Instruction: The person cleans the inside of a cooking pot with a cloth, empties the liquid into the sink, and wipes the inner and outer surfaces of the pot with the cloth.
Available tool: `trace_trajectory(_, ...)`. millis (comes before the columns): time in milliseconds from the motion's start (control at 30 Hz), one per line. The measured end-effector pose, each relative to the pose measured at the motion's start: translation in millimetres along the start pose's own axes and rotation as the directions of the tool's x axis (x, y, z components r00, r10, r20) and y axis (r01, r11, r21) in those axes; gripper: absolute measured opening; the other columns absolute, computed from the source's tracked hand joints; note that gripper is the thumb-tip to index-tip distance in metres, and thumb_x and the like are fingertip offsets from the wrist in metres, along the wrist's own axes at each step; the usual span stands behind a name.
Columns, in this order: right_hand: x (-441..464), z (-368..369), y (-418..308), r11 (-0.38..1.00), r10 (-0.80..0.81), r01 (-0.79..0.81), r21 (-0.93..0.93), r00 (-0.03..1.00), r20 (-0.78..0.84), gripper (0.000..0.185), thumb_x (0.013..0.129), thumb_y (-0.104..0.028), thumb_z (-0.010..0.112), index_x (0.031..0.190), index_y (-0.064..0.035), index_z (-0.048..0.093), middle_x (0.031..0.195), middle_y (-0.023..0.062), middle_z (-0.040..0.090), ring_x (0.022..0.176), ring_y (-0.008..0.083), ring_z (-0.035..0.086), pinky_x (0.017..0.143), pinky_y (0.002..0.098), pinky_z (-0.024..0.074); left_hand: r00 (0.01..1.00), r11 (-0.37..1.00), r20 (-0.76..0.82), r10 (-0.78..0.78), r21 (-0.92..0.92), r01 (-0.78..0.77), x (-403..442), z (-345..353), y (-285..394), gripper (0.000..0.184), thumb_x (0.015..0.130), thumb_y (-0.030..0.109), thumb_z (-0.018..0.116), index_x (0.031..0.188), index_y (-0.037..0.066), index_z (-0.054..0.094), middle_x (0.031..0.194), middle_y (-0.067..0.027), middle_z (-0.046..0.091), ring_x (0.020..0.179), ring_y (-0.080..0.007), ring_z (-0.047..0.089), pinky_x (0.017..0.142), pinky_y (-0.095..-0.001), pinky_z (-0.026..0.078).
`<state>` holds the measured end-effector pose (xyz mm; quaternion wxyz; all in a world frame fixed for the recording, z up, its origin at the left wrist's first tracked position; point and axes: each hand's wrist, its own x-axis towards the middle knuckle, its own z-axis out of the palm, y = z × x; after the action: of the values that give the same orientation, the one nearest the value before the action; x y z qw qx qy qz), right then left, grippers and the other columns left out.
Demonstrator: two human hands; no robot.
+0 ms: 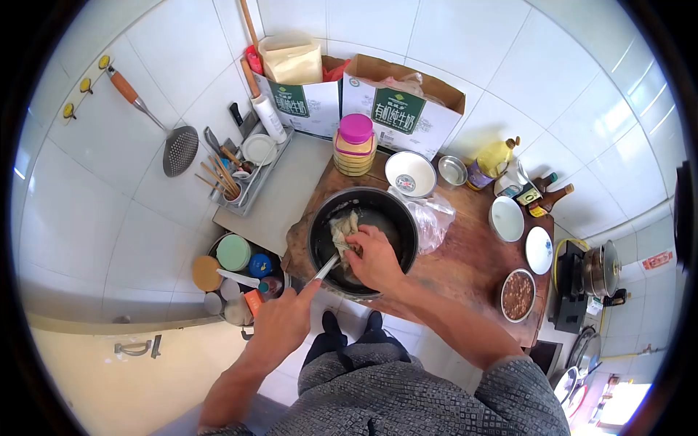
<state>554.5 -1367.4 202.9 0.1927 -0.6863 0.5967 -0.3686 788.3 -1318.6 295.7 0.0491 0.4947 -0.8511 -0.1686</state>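
Note:
A large dark pot [398, 225] stands at the front left of the wooden table. Inside it is a pale, crumpled, soft piece [342, 227], which looks like dough or cloth. My right hand [374, 258] reaches into the pot with its fingers closed on this piece. My left hand [283, 320] is at the pot's front left rim, closed round the handle of a metal utensil [327, 267] whose far end touches the pale piece. Which utensil it is, I cannot tell.
Behind the pot stand a jar with a purple lid [355, 149], a white bowl [411, 174] and milk cartons [403, 109]. A plastic bag [431, 221] lies right of it. Farther right are a bowl of brown food [518, 295], more dishes and bottles [491, 163].

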Motion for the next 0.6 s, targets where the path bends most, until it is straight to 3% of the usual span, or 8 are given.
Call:
trace_trajectory(67,5.8,-2.5,-7.7,0.99,0.115,-0.117,0.076,0.993,0.035,0.025,0.078,-0.01,0.075,0.1,-0.0032,0.069,0.11,0.0223,0.062,0.101,0.039,0.062,0.089,0.0428,0.0517,1.0,1.0,0.011,0.004,0.01,-0.004,-0.5,2.4,2.2,0.045,0.09,0.01,0.058,0.135,0.015,0.061,0.08,-0.0157,0.063,0.062,-0.0368,0.066,0.056,-0.0468,0.053)
trace_trajectory(167,7.9,7.6,-5.6,0.985,0.146,-0.147,0.094,0.989,0.012,0.022,0.078,-0.01,0.073,0.097,-0.0033,0.066,0.098,0.0189,0.059,0.092,0.0375,0.063,0.081,0.0432,0.053,1.0,1.0,0.011,0.009,0.019,-0.009,-1.2,5.0,2.6,0.044,0.091,0.011,0.058,0.134,0.015,0.061,0.08,-0.0153,0.063,0.062,-0.0365,0.066,0.055,-0.0465,0.053)
trace_trajectory(233,12.7,6.5,-4.0,0.984,0.162,-0.163,0.076,0.987,0.013,0.024,0.077,-0.009,0.073,0.099,-0.0036,0.064,0.1,0.0196,0.059,0.093,0.039,0.063,0.08,0.045,0.0527,1.0,1.0,0.001,0.012,0.017,-0.012,-2.3,5.3,2.9,0.043,0.091,0.012,0.058,0.134,0.015,0.061,0.08,-0.0151,0.063,0.062,-0.0366,0.066,0.055,-0.0465,0.053)
trace_trajectory(300,17.6,7.6,-0.8,0.982,0.177,-0.178,0.057,0.984,0.009,0.027,0.076,-0.008,0.073,0.1,-0.0039,0.063,0.102,0.0202,0.058,0.094,0.0406,0.063,0.08,0.0468,0.0524,0.997,0.999,0.06,-0.043,-0.011,0.043,-2.8,4.3,3.9,0.045,0.092,0.014,0.064,0.136,0.016,0.058,0.085,-0.017,0.065,0.075,-0.0364,0.066,0.063,-0.0468,0.053)
trace_trajectory(400,24.4,16.4,23.0,0.99,0.14,-0.137,0.034,0.987,-0.076,0.026,0.077,-0.008,0.072,0.101,-0.004,0.061,0.099,0.0201,0.059,0.089,0.0417,0.062,0.079,0.0487,0.052,0.997,0.999,0.055,-0.053,-0.009,0.053,-1.9,1.9,6.5,0.044,0.092,0.014,0.064,0.136,0.017,0.058,0.084,-0.0167,0.064,0.075,-0.0362,0.066,0.063,-0.0469,0.052)
trace_trajectory(500,35.2,15.3,42.8,0.971,0.238,-0.236,0.035,0.97,-0.059,0.029,0.081,-0.012,0.069,0.109,-0.0034,0.064,0.108,0.0236,0.064,0.099,0.04,0.064,0.085,0.0449,0.0528,0.988,0.996,0.127,-0.083,-0.018,0.086,-8.2,-7.3,11.9,0.044,0.093,0.014,0.063,0.136,0.019,0.058,0.084,-0.0159,0.064,0.077,-0.0366,0.065,0.063,-0.0472,0.051)
trace_trajectory(567,40.4,5.3,42.9,0.717,0.594,-0.643,0.271,0.766,0.245,0.039,0.087,-0.02,0.064,0.121,-0.0022,0.064,0.115,0.0279,0.067,0.109,0.0376,0.066,0.092,0.0396,0.052,0.991,0.996,0.113,-0.077,-0.033,0.081,-15.4,-11.2,11.3,0.044,0.093,0.015,0.063,0.137,0.02,0.058,0.084,-0.015,0.063,0.077,-0.0366,0.065,0.063,-0.0472,0.051)
trace_trajectory(600,42.1,4.6,43.3,0.707,0.626,-0.677,0.205,0.733,0.264,0.047,0.089,-0.026,0.061,0.129,-0.0014,0.062,0.117,0.0274,0.069,0.111,0.0346,0.067,0.095,0.0363,0.051,0.992,0.995,0.102,-0.077,-0.052,0.083,-19.0,-11.5,10.2,0.044,0.094,0.015,0.063,0.137,0.021,0.058,0.085,-0.0142,0.063,0.077,-0.0365,0.064,0.063,-0.0472,0.051)
